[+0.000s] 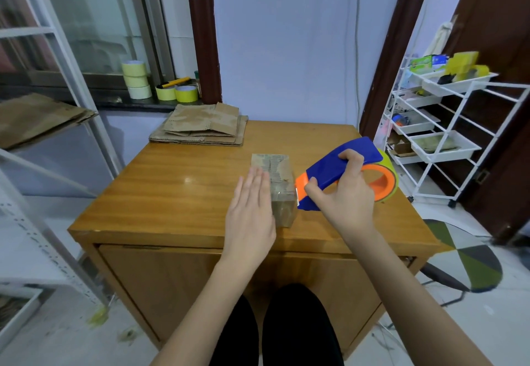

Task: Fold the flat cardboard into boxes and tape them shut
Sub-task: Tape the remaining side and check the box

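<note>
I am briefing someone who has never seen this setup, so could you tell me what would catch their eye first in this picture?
The blue and orange tape dispenser stands out most: the right hand grips it at the right side of a small cardboard box in the middle of the wooden table. The left hand lies flat against the box's left side. At the table's far left corner lies a stack of flat cardboard, with yellow tape rolls on the sill behind.

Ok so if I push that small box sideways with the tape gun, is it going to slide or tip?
Probably slide. The box looks small and likely empty, so light, and the table is glossy. It lies long and low, so tipping seems unlikely. The left hand lies flat against its side and should brace it against the tape gun in the right hand.
</note>
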